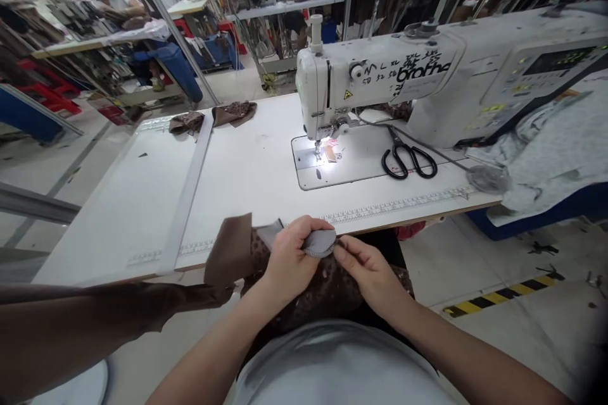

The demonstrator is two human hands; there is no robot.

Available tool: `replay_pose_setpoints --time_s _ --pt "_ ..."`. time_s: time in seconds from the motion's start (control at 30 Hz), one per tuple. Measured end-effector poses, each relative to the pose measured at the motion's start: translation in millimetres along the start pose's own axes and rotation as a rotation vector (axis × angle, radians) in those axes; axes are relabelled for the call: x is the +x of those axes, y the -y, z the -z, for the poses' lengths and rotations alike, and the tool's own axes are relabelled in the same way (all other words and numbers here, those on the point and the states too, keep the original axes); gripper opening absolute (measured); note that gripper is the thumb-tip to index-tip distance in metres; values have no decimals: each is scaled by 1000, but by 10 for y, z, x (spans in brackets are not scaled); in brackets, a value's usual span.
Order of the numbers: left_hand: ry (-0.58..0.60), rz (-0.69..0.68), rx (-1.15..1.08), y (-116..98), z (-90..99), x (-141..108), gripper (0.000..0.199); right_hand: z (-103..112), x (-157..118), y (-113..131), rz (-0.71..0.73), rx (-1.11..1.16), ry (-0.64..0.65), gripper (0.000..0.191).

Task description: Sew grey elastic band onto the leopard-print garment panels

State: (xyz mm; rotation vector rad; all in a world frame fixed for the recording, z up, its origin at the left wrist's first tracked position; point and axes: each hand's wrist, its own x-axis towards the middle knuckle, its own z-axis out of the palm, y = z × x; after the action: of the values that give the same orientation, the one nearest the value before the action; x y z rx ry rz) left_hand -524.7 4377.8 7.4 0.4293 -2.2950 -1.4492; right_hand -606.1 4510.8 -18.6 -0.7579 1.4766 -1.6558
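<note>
In the head view, my left hand is closed round a grey zipper-edged fabric strip, part of a brown garment piece over my lap. The fingers of my right hand pinch the dark edge at the strip's right end, just below the table's front edge. A plain brown panel of the cloth rests over the table edge on the left. Beyond my hands stands a white sewing machine, its lamp lit over the needle plate.
Black scissors lie right of the needle. Patterned brown pieces sit at the table's far left edge. A ruler strip runs along the front edge. Pale cloth is heaped at right; brown cloth stretches in from the left. People work at machines behind.
</note>
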Motion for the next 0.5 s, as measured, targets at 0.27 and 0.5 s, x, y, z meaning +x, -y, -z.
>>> replay_pose_setpoints --time_s 0.27,0.5 --pt "296 441 -803 171 -68 -165 14 138 53 2 308 -482 -355 40" --pt "563 461 -997 67 -124 -335 25 97 92 -325 409 -823 -228 42"
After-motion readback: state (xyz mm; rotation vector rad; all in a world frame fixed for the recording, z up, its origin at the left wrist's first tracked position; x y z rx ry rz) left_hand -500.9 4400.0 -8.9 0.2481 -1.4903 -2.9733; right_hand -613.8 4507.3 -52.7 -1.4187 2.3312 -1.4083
